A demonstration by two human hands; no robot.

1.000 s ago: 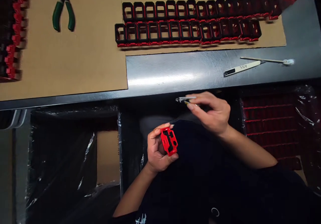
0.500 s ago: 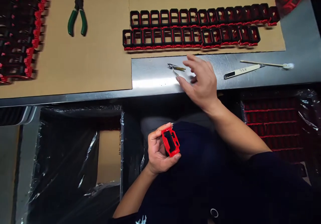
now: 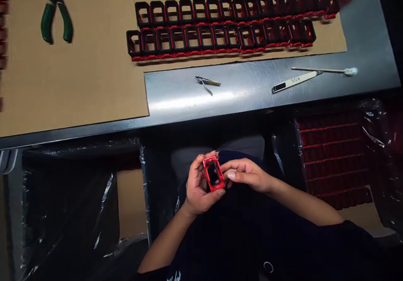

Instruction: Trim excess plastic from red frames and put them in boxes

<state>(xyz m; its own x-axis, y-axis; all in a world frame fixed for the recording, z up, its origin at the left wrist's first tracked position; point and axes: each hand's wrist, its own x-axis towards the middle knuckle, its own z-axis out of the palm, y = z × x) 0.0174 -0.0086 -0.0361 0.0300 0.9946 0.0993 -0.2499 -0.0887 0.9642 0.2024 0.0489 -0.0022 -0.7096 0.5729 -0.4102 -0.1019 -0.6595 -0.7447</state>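
Steel counter (image 3: 252,94) across the far side, left part under brown cardboard (image 3: 78,83). Below its near edge, plastic-lined bins (image 3: 69,197), the right one stacked with red parts (image 3: 333,159). Two long rows of black-and-red frames (image 3: 220,24) lined up on the far cardboard.

Down near the lap, left hand (image 3: 197,188) with its grip closed round a single red frame (image 3: 214,174), thumb on the left edge, fingers under the near end. Right hand (image 3: 248,176) pinched lightly on the right edge, nothing else in it.

Green pliers (image 3: 56,16) far left, white pen (image 3: 294,81) and swab (image 3: 324,70) far right, small metal tool (image 3: 206,81) on bare steel between, all well apart from both hands.

As for that frame: looks like light, stiff moulded plastic, thin-walled with an open middle. Probably easy to flex or crack if squeezed across the window. Safest taken by the outer edges, not the thin inner bits.
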